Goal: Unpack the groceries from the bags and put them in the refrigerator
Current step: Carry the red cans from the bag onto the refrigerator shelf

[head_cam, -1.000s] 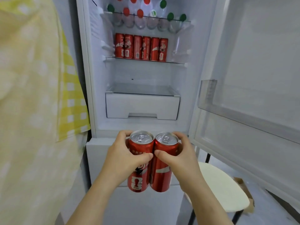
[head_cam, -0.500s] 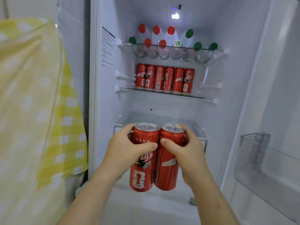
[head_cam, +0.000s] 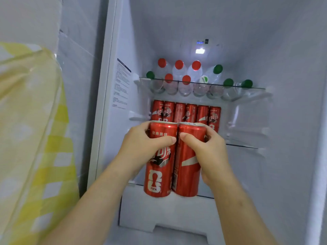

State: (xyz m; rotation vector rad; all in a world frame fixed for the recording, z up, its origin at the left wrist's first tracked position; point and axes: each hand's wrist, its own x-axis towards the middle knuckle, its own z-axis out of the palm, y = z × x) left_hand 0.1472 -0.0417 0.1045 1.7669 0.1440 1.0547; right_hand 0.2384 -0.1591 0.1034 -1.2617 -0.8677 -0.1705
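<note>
As I lift the pair toward the fridge (head_cam: pixel 283 121), I place everything against the can row (head_cam: pixel 185 113) on its shelf (head_cam: pixel 242 146). Far left of the row, outside the cabinet, hangs a yellow checked cloth (head_cam: pixel 35 138). Nearer the row, my left hand (head_cam: pixel 141 145) wraps the left can (head_cam: pixel 159 167) high on its body, thumb across the front and fingers curled round behind. Touching it on the right is the right can (head_cam: pixel 187 165), which my right hand (head_cam: pixel 208 152) clasps the same way, thumb in front, fingers round the far side. Both cans stand upright, pressed side by side in the air before the row, their tops covering the row's lower half. A second ago they sat well below the row, down past the drawer (head_cam: pixel 168 213); half a second ago they were still under it. So the pair has risen to the row's height and I have closed in on it. Above the row stand the bottles (head_cam: pixel 178 75). Right of the row the shelf's glass edge runs on to the wall, with room, I judge, for more. Neither can is stowed yet; setting the pair down by the row looks like the step in hand.
</note>
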